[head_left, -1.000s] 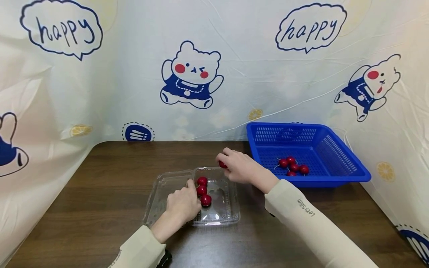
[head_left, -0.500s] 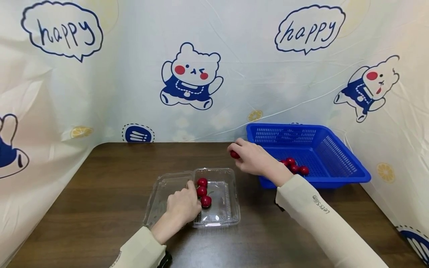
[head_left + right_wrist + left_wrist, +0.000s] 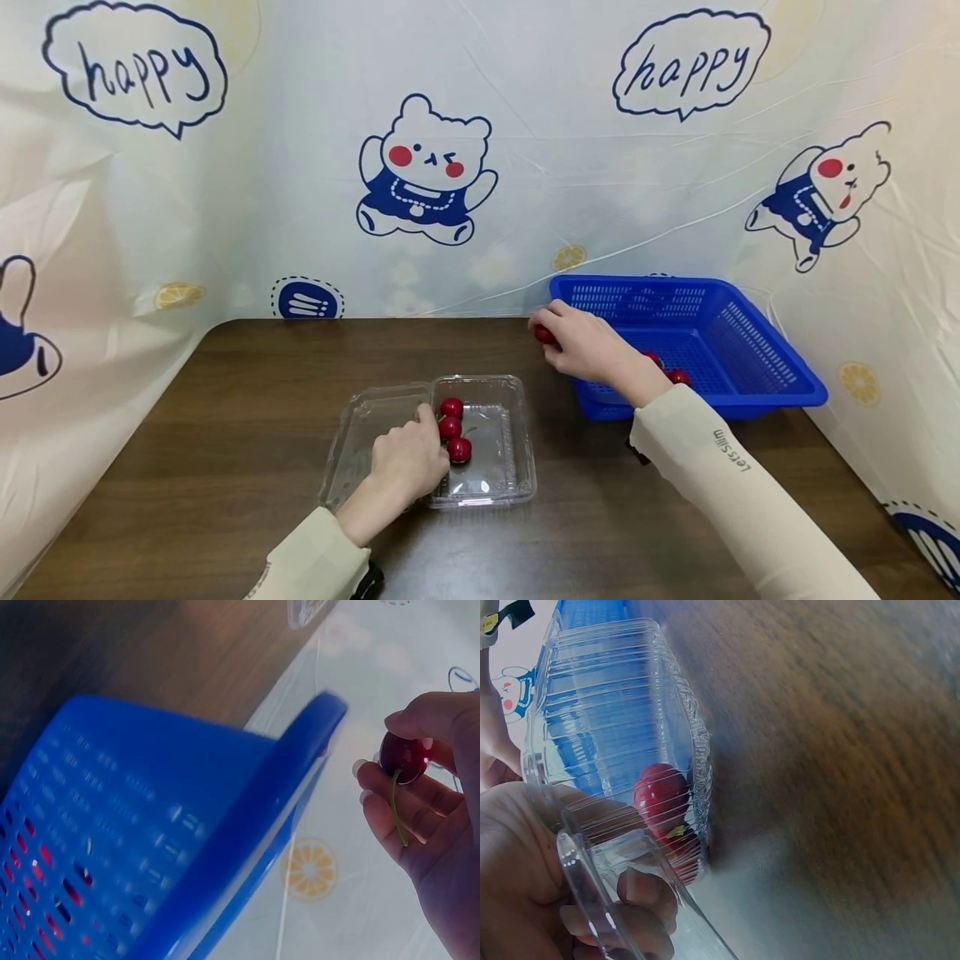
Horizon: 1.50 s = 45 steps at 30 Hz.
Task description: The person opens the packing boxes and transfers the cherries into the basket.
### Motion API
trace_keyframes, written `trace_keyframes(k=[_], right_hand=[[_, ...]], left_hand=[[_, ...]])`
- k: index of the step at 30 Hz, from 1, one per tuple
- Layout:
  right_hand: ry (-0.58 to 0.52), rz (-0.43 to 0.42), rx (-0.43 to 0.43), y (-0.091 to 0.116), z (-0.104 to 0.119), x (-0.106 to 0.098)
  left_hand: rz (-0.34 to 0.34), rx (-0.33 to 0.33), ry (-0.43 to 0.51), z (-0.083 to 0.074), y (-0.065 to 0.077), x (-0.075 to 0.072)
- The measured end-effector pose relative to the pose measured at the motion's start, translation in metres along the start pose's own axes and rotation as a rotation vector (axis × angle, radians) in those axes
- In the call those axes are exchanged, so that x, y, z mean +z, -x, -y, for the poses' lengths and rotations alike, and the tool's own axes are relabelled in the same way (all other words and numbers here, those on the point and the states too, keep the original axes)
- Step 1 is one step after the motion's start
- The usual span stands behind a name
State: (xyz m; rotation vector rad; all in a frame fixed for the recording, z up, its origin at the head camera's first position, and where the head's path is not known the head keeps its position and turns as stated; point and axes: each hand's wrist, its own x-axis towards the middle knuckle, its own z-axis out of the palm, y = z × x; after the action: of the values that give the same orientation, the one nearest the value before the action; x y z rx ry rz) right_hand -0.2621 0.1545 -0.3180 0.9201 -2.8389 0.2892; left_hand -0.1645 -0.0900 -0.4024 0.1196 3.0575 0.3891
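Observation:
A clear plastic clamshell box (image 3: 491, 492) lies unfolded on the table, with three red cherries (image 3: 460, 450) along the left side of its right half. My left hand (image 3: 408, 458) grips the box at the fold between its halves; the left wrist view shows curled fingers (image 3: 649, 892) behind the clear plastic. Between thumb and fingers, my right hand (image 3: 585, 337) pinches a cherry (image 3: 405, 757) whose green stem hangs down. That hand is at the left rim of a blue plastic basket (image 3: 750, 350). More cherries (image 3: 678, 377) lie inside the basket, partly hidden by the right hand and wrist.
The brown wooden table (image 3: 225, 442) carries the box and the basket. A printed sheet (image 3: 525, 150) with bears and lettering hangs behind the table and along both sides. The basket stands at the back right, its raised rim close to the sheet.
My right hand has moved right and away from me, from above the box to the basket's left rim, still holding its cherry. The left hand and the box have stayed in place.

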Motion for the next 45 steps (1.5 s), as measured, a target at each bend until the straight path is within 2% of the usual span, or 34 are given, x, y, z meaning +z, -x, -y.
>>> trace_keyframes(k=[13, 27, 34, 45], right_hand=[[-0.001, 0.003, 0.078, 0.008, -0.024, -0.015], [-0.003, 0.027, 0.179, 0.014, -0.050, -0.021], [0.013, 0.074, 0.209, 0.015, -0.057, -0.022], [0.040, 0.125, 0.236, 0.020, -0.069, -0.018]], left_hand=[[-0.011, 0.003, -0.003, -0.001, 0.000, 0.000], [-0.021, 0.011, -0.009, 0.000, 0.000, 0.001], [-0.002, 0.005, 0.008, 0.001, 0.001, 0.002], [-0.013, 0.011, 0.003, 0.001, 0.002, -0.001]])
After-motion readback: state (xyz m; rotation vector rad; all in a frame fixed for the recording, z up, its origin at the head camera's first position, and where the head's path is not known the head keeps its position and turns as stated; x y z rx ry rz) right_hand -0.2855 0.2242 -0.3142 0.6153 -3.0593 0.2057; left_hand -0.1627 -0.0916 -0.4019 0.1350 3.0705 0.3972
